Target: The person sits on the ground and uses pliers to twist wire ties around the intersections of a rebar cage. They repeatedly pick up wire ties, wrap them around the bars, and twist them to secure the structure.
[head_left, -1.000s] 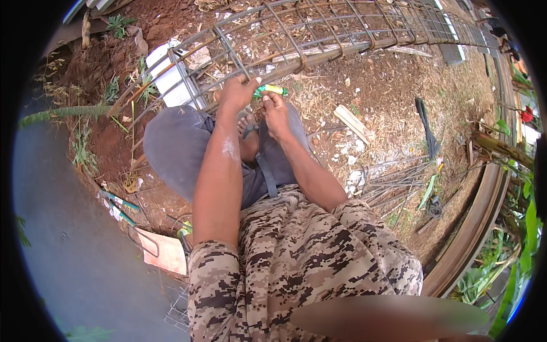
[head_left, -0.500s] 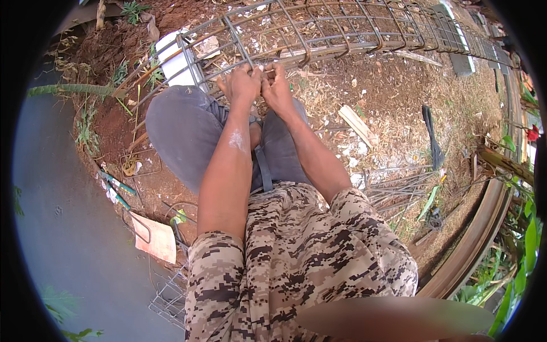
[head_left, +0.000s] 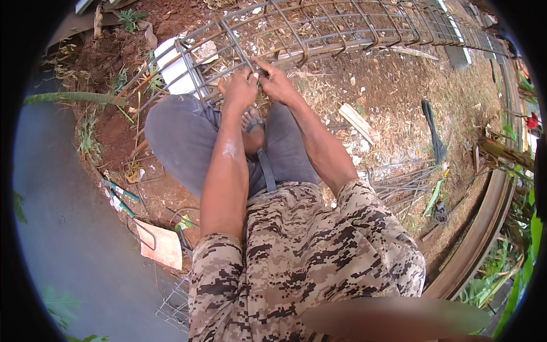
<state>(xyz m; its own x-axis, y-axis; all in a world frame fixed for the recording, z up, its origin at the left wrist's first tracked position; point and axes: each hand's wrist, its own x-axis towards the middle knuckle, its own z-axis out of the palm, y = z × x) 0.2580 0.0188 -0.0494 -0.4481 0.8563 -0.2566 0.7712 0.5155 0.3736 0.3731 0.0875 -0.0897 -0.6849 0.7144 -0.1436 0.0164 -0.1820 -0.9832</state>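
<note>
A long cage of steel reinforcing bars, tied with square stirrups, runs across the far side. At its near lower bar, my left hand is closed with the fingers curled; what lies in them is too small to make out. Close beside it, my right hand has its index finger stretched to the bar and its thumb apart from it. No held thing shows in the right hand. My knees are bent under the cage's left end, and a sandalled foot shows between them.
White blocks sit under the cage's left end. Wood pieces, a dark wire bundle and loose steel rods lie to the right. Green-handled cutters and a reddish tile lie left, beside a grey surface.
The right index finger has stretched out from a pinch and the thumb has parted from it. The left hand stays by the same bar. The view has shifted slightly, showing more of the foot.
</note>
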